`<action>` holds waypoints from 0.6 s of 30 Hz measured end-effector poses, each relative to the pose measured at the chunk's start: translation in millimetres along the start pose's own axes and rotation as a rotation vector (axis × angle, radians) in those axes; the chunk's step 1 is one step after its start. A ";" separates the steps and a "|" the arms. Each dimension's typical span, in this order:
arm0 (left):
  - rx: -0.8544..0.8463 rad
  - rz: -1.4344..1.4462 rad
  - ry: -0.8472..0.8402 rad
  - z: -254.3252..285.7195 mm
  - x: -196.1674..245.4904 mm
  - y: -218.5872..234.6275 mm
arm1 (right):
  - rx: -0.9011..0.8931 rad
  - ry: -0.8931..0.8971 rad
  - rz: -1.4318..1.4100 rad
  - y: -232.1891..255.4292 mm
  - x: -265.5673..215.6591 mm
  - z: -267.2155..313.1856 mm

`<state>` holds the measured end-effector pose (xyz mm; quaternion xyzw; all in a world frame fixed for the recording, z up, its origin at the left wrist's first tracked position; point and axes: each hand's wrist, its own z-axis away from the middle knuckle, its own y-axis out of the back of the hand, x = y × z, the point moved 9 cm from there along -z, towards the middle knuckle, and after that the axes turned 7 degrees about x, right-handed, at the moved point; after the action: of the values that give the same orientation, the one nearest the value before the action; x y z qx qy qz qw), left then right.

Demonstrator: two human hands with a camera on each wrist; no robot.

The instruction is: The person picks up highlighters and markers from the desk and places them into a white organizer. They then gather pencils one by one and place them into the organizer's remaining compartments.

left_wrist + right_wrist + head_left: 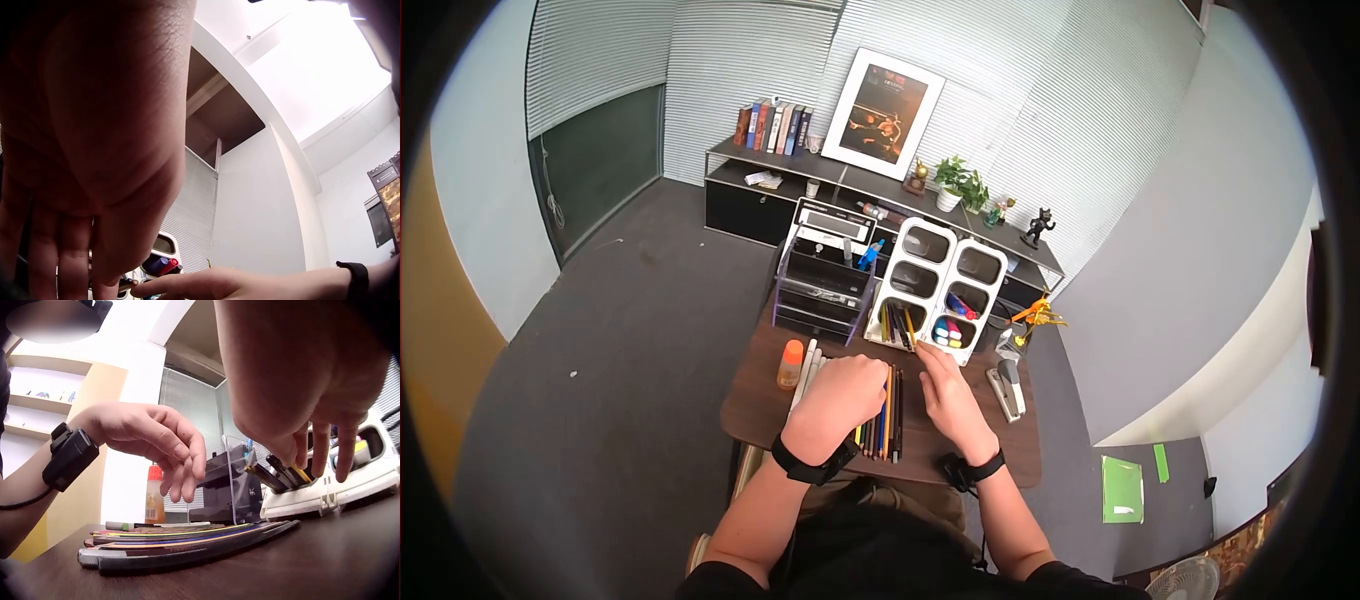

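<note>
Fingers straight, my right hand point(952, 400) reaches to the front of the white organizer point(953, 262). In the right wrist view its thumb and fingertips are right at the pencils point(278, 474) leaning in a lower compartment. One yellow pencil point(910, 322) there slants toward the fingertips in the head view. Over the row of pencils point(888, 425) on the table, my left hand point(840, 395) hangs with loosely bent fingers and holds nothing, as the right wrist view shows. The left hand hides part of this row in the head view.
An orange-capped bottle point(790, 365) and white pens point(808, 365) are left of the pencils. Behind them stands a clear and black desk rack point(825, 285). A stapler point(1006, 392) lies at the table's right. Colored markers point(948, 332) fill another organizer compartment.
</note>
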<state>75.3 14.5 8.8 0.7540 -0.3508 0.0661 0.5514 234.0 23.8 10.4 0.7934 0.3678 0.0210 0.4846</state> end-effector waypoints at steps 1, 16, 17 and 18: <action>0.000 -0.006 0.001 -0.1 0.6 0.8 | 0.028 0.008 -0.031 2.4 -0.3 -0.2; -0.036 -0.006 -0.009 0.0 4.6 -1.1 | -0.065 -0.237 -0.570 -28.9 31.3 -1.1; -0.046 -0.014 -0.009 0.2 4.6 -2.0 | -0.032 -0.219 -0.573 -25.2 28.8 -4.5; -0.048 -0.020 -0.014 0.3 5.7 -0.6 | -0.024 -0.219 -0.577 -23.7 25.4 -5.5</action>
<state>79.8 11.8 11.0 0.7446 -0.3484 0.0468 0.5674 237.0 49.5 -13.5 0.6478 0.5232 -0.1988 0.5168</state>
